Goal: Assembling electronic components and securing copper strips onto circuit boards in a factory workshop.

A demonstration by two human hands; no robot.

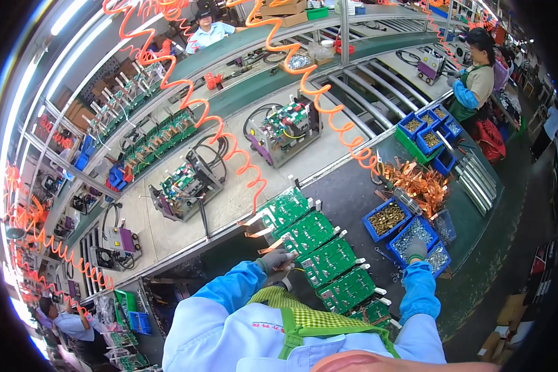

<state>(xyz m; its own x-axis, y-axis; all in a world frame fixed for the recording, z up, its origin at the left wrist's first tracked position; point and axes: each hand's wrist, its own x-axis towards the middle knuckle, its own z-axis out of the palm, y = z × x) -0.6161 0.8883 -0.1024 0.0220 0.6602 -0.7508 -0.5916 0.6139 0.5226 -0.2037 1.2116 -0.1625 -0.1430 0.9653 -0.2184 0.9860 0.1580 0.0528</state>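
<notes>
Beside the left edge of a slanting row of green circuit boards (328,255), left hand (278,260) in a grey glove, with fingers bent and close together. Just right of those fingers, a thin yellow wire (299,269); just beyond, flat copper strips (256,234) jutting from the row's left side. Between both hands, the row itself, stretching from ahead of the left hand back toward the body along the dark table (347,192), with pale tabs on its right side. Well apart, right hand (417,250), also gloved, lowered into a blue bin (429,227) of silvery screws (413,234), with fingertips sunk among them. Cannot tell, at this size, of a firm grip in either hand. Ahead and left of the right hand, a second blue bin (371,230) of brass-coloured fasteners (387,220); just to its right, a third blue bin (443,270) of small silvery parts. Beyond the right hand, a heap of copper pieces (418,189), with metal bars (477,181) side by side to the right. Farther beyond the left hand, two opened machines (285,127) on a pale surface (242,198), under orange coiled hoses (318,92).
</notes>
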